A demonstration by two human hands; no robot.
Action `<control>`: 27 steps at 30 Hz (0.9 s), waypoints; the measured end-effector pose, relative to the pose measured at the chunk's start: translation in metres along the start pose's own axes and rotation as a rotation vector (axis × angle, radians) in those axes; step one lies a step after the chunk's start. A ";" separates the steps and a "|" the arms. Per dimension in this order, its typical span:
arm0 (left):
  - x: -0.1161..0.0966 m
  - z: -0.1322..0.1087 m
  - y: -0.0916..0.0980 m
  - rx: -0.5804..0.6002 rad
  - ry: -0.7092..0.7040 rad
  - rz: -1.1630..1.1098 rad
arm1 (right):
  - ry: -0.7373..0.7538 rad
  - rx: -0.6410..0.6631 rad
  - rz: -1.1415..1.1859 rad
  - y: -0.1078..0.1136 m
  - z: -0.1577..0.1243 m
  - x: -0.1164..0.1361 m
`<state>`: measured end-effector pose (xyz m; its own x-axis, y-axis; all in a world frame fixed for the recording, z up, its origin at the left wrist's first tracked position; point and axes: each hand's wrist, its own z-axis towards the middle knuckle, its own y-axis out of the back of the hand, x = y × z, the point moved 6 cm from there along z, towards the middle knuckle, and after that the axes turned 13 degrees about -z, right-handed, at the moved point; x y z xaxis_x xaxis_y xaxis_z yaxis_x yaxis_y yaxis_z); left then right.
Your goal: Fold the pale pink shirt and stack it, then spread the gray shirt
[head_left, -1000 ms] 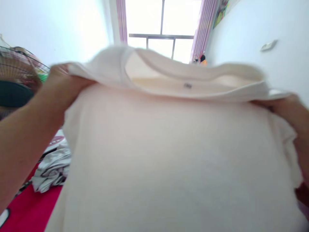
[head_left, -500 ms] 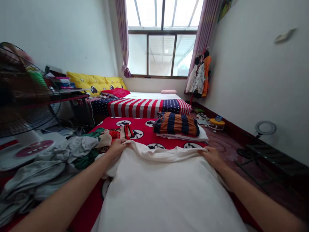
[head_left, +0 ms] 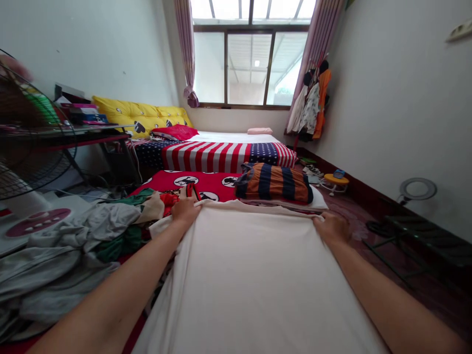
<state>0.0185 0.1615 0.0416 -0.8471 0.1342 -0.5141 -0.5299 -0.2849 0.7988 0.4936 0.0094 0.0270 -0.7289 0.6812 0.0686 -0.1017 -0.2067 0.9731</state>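
A white shirt [head_left: 258, 275] stretches flat and taut across the lower middle of the view, its near end running out of frame. My left hand [head_left: 185, 210] is closed on its far left corner. At the far right corner, my right hand [head_left: 333, 227] pinches the cloth too. Beneath the shirt lies a red sheet with black-and-white round prints [head_left: 217, 184]. Just beyond the shirt's far edge sits a folded orange-and-navy striped garment [head_left: 275, 183], stacked on folded white cloth [head_left: 319, 199].
Rumpled grey, green and red clothes [head_left: 106, 221] are heaped left of my left arm. A fan [head_left: 33, 132] stands at far left. Behind is a bed with a flag-patterned cover [head_left: 217, 153]. On the right are a yellow stool [head_left: 336, 180], a ring light [head_left: 418, 189] and a dark rack [head_left: 431, 236].
The shirt's far edge has gone from slack and bunched to pulled straight. Both hands have spread slightly apart, still holding the corners. The camera view has tilted down a little.
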 end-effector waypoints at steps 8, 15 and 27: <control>-0.073 -0.020 0.012 0.044 -0.277 0.166 | 0.112 0.069 -0.156 0.032 0.001 0.033; -0.121 -0.094 -0.057 0.565 -0.625 -0.150 | 0.915 -0.022 0.042 0.018 -0.087 0.111; -0.089 -0.076 -0.069 0.459 -0.428 0.019 | 0.583 0.081 -0.198 -0.021 -0.030 0.073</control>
<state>0.1331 0.0971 0.0085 -0.7465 0.5288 -0.4039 -0.3970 0.1330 0.9081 0.4226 0.0427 0.0049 -0.9535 0.2010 -0.2245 -0.2382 -0.0464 0.9701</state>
